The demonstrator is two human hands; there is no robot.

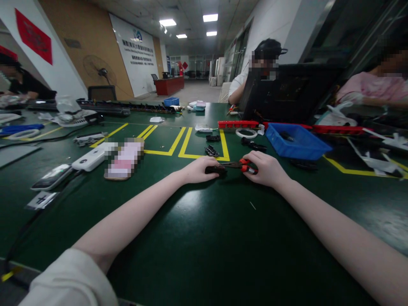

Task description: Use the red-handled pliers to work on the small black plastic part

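My left hand [204, 170] is closed around a small black part [218, 171], whose exact kind I cannot make out. Red-handled pliers [249, 167] are gripped in my right hand [266, 168]. Their dark jaws point left and reach the black part, between the two hands. Just beyond my left hand, a small black piece [211, 151] lies on the green table [197, 238] inside a yellow tape outline, with another black piece [213, 138] behind it. More black pieces [254, 144] lie beyond my right hand.
A blue bin [296, 142] with something dark inside stands to the right. To the left lie a phone [125, 159], a white device [94, 157] and a black cable [24, 231]. Red strips [239, 124] and a white ring [246, 133] lie farther back. Other people sit around the table.
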